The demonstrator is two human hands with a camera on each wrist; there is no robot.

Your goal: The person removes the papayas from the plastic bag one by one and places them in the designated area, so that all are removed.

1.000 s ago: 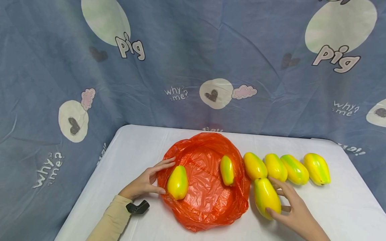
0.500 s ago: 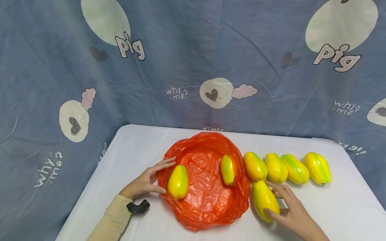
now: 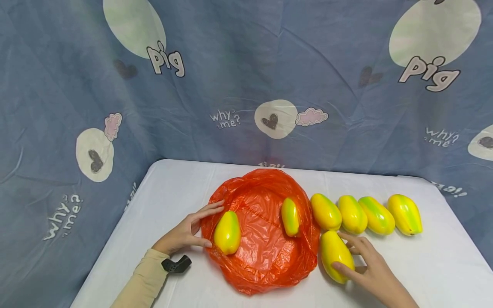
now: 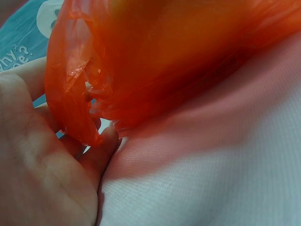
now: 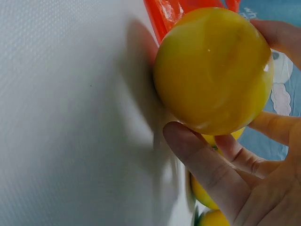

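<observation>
In the head view, a papaya [image 3: 337,256], yellow with green, lies just right of an open red plastic bag [image 3: 265,273]. My right hand [image 3: 371,267] holds it, with the thumb on the near side and fingers on the far side. The right wrist view shows the same papaya [image 5: 214,70] end-on, between thumb and fingers. Inside the bag lie two papayas, one at the left [image 3: 227,233] and one at the right [image 3: 290,217]. My left hand [image 3: 188,233] touches the bag's left rim with spread fingers. In the left wrist view, the bag's edge [image 4: 70,94] drapes over those fingers.
Several more papayas stand in a row right of the bag, from the nearest papaya [image 3: 325,212] to the farthest papaya [image 3: 404,215]. A white cloth covers the table [image 3: 181,184]. Behind it hangs a blue printed curtain [image 3: 215,77]. A black device [image 3: 176,264] sits at the left wrist.
The papaya in my right hand has shifted slightly left toward the bag, and the hand has moved with it. My left hand and the bag stay in place.
</observation>
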